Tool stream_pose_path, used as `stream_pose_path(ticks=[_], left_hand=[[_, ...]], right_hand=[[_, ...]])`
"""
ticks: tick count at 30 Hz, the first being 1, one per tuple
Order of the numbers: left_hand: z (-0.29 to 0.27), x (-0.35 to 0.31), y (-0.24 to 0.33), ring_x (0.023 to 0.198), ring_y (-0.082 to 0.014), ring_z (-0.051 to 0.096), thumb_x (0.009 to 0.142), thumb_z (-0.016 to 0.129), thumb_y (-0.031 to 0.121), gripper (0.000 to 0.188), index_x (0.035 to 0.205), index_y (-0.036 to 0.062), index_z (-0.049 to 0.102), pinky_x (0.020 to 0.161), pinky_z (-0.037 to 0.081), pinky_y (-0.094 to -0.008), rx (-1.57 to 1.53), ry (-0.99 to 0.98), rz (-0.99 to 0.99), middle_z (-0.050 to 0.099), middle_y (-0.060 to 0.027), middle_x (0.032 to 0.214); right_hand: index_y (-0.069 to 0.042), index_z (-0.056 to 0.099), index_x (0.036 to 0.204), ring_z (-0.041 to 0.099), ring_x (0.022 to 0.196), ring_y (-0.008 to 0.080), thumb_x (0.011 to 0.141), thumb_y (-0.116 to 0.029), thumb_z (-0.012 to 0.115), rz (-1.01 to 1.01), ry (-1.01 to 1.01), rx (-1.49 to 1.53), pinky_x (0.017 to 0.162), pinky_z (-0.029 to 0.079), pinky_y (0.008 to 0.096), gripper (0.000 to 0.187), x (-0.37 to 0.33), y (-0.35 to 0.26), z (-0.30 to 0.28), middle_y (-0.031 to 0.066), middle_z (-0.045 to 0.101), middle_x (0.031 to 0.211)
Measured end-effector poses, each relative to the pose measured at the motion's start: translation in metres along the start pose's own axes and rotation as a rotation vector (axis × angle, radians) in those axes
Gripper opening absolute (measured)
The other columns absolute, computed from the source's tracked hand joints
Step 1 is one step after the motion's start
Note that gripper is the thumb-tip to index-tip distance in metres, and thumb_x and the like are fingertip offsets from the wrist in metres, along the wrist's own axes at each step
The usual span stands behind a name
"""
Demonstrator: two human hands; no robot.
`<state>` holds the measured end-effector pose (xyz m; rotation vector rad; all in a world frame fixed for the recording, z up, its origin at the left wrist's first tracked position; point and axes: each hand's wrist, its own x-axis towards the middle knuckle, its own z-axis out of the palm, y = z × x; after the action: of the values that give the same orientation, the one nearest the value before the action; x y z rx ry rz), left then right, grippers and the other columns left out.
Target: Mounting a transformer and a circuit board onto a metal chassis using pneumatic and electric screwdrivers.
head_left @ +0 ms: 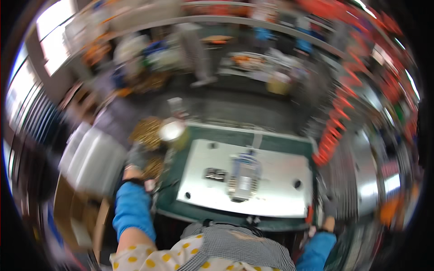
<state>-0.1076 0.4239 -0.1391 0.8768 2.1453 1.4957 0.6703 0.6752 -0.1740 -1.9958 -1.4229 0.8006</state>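
My left hand [137, 157], in a grey glove with a blue sleeve cover below it, reaches to the left of the workbench. It lies beside a heap of small gold-coloured parts [149, 131]; blur hides its fingers and whether they touch the parts. My right hand [329, 207], also in a grey glove, is at the bench's right edge, near a thin red thing [309, 214]. Its fingers are smeared too. Between my hands, a white metal plate [275, 180] lies on the green bench top [169, 198]. On the plate are a silver-and-blue device [244, 178] and a small dark block with several holes [215, 174].
A pale round container [172, 130] stands by the gold-coloured parts. At left, white foam blocks [92, 158] rest above an open cardboard box [77, 212]. A red coiled hose [334, 122] hangs at the right. Blurred shelving [253, 21] runs across the back.
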Motion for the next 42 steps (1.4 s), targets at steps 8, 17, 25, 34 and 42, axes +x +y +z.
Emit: stream_pose_path(ticks=[8, 17, 25, 34, 42], left_hand=[[0.111, 0.015, 0.132, 0.095, -0.0336, 0.060, 0.079, 0.064, 0.028, 0.032, 0.101, 0.0064, 0.057, 0.081, 0.048, -0.0429, -0.408, -0.224, -0.051, 0.063, -0.0140, 0.101], [0.171, -0.059, 0.213, 0.099, -0.0315, 0.060, 0.086, 0.058, 0.027, 0.034, 0.111, 0.0048, 0.053, 0.083, 0.049, -0.0405, -0.324, -0.503, 0.066, 0.061, -0.0152, 0.109], [0.184, -0.107, 0.242, 0.103, -0.0297, 0.060, 0.092, 0.052, 0.026, 0.037, 0.120, 0.0033, 0.048, 0.084, 0.050, -0.0385, -0.256, -0.569, 0.082, 0.060, -0.0163, 0.116], [0.167, -0.140, 0.252, 0.107, -0.0276, 0.060, 0.099, 0.046, 0.025, 0.039, 0.131, 0.0017, 0.043, 0.086, 0.050, -0.0361, -0.218, -0.588, 0.060, 0.058, -0.0176, 0.124], [0.180, -0.162, 0.254, 0.103, -0.0264, 0.061, 0.100, 0.048, 0.024, 0.042, 0.130, -0.0059, 0.044, 0.086, 0.050, -0.0344, -0.240, -0.677, 0.121, 0.059, -0.0218, 0.123]], right_hand=[[-0.015, 0.069, 0.107, 0.064, 0.099, 0.0337, 0.079, -0.041, 0.060, 0.265, 0.298, -0.296, 0.087, 0.049, 0.0439, 0.040, -0.127, 0.044, -0.034, 0.0151, 0.067, 0.109], [-0.008, 0.064, 0.092, 0.064, 0.073, 0.0239, 0.080, -0.023, 0.066, 0.705, 0.739, 0.585, 0.057, 0.051, 0.0368, 0.019, -0.182, 0.124, -0.058, 0.0074, 0.060, 0.063], [-0.009, 0.053, 0.091, 0.044, 0.054, 0.0195, 0.092, -0.026, 0.059, 0.527, 1.368, 1.727, 0.045, 0.038, 0.0330, 0.018, -0.167, 0.237, -0.079, 0.0039, 0.044, 0.067], [-0.010, 0.056, 0.115, 0.061, 0.086, 0.0229, 0.084, -0.002, 0.059, 0.606, 1.607, 1.578, 0.058, 0.051, 0.0325, 0.031, -0.142, 0.242, -0.103, 0.0085, 0.059, 0.107], [-0.009, 0.055, 0.106, 0.058, 0.069, 0.0198, 0.085, -0.006, 0.060, 0.649, 1.647, 1.583, 0.055, 0.049, 0.0297, 0.021, -0.162, 0.232, -0.113, 0.0080, 0.060, 0.093]])
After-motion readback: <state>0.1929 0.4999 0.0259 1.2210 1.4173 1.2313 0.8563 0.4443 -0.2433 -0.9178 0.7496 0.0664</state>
